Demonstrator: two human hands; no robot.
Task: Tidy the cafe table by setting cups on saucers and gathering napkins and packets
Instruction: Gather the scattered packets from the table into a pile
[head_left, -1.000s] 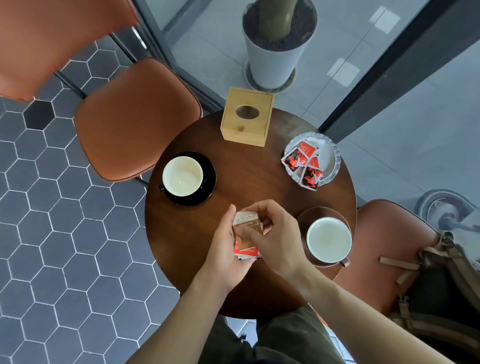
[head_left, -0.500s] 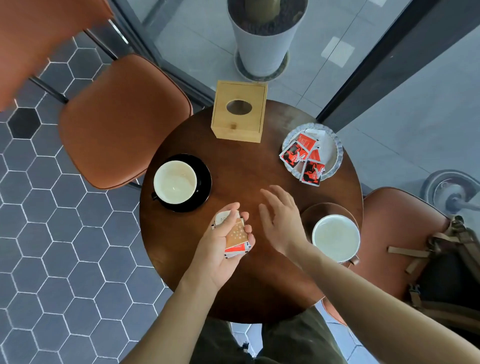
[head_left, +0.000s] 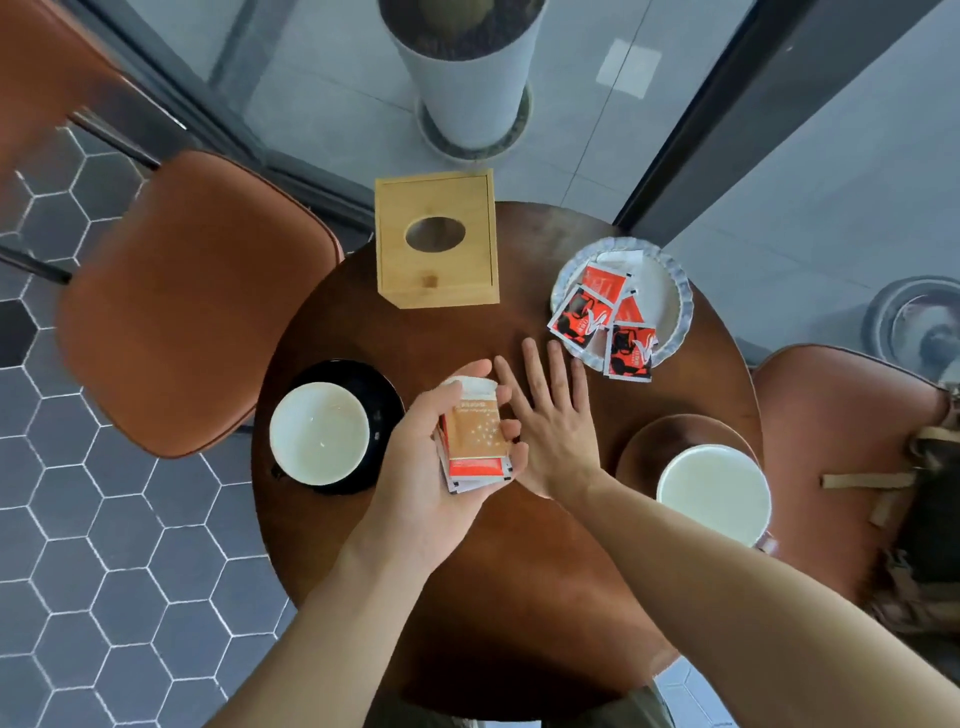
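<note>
My left hand holds a small stack of packets, orange and red, above the middle of the round wooden table. My right hand is open with fingers spread flat, just right of the stack, pointing toward the scalloped plate that holds several red packets. A white cup stands on a black saucer at the left. Another white cup sits on a brown saucer at the right.
A bamboo tissue box stands at the table's far edge. Brown leather chairs are at the left and right, the right one carrying a bag. A white planter is on the floor beyond the table.
My right hand let go of the packet stack and moved forward and right, opening flat toward the plate. My left hand keeps the stack and has risen slightly.
</note>
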